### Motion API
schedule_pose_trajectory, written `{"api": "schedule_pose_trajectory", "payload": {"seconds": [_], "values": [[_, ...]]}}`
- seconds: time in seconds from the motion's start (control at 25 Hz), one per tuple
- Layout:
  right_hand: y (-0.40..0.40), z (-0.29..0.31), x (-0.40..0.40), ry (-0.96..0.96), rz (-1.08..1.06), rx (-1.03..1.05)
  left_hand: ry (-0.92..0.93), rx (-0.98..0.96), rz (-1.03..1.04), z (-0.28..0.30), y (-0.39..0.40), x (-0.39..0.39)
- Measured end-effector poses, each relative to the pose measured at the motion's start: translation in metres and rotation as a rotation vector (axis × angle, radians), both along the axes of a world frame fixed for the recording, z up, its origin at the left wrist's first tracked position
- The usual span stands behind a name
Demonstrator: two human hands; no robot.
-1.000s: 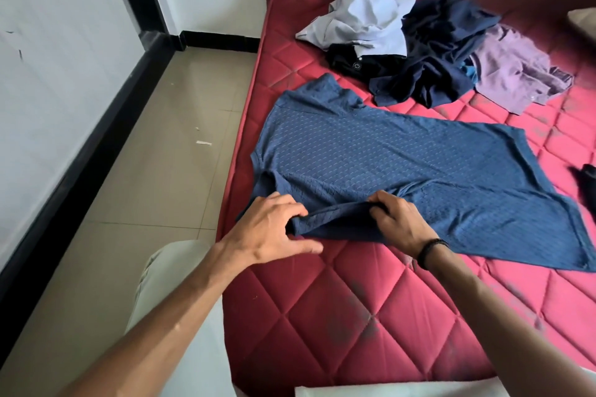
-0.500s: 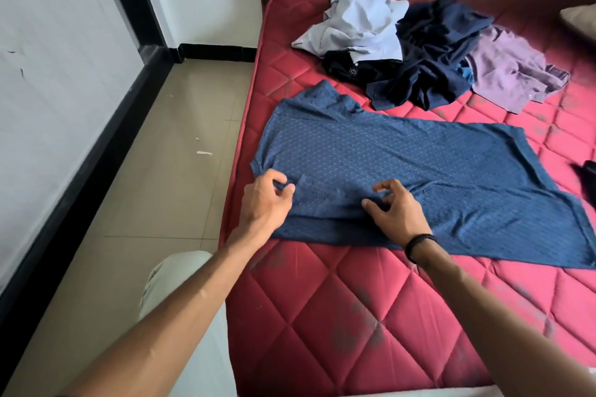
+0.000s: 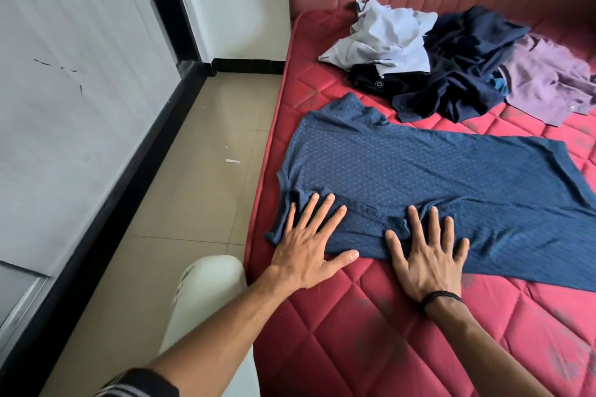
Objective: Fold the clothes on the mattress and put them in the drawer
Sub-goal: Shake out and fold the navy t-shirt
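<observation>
Folding was barely underway here. The blue shirt [image 3: 435,177] lay spread out on the red mattress [image 3: 371,342], near its left edge, and both hands were pressing its near side flat: left hand [image 3: 306,251] and right hand [image 3: 425,261], fingers straight and splayed, gripping nothing. The shirt's long axis ran left to right, collar end pointing left toward the floor [image 3: 193,187]. I'd guess the next move needs that near side staying put while the rest gets folded over. The pile of clothes [image 3: 451,68] was waiting farther back.

The mattress [image 3: 371,348] is red with a diamond quilt pattern. The spread shirt [image 3: 435,177] is blue with small dashes. The pile [image 3: 458,68] shows light blue, navy and lilac.
</observation>
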State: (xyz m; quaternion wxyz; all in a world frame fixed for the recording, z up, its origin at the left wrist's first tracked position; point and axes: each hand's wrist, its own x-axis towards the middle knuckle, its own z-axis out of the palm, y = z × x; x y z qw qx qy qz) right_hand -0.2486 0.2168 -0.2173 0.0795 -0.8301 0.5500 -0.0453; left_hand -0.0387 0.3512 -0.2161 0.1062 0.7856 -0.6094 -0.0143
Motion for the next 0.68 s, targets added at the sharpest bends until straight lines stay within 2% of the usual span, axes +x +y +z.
{"api": "schedule_pose_trajectory", "payload": {"seconds": [0.36,0.56,0.68], "values": [[-0.004,0.003,0.002,0.045,0.013,0.053,0.013,0.03,-0.001,0.002,0.001,0.0],[-0.005,0.0,0.004,0.076,0.027,0.116,0.022,0.118,-0.008,-0.003,-0.001,0.004],[-0.018,0.013,-0.011,0.065,0.168,0.157,-0.036,0.128,-0.047,0.005,-0.004,0.01]]}}
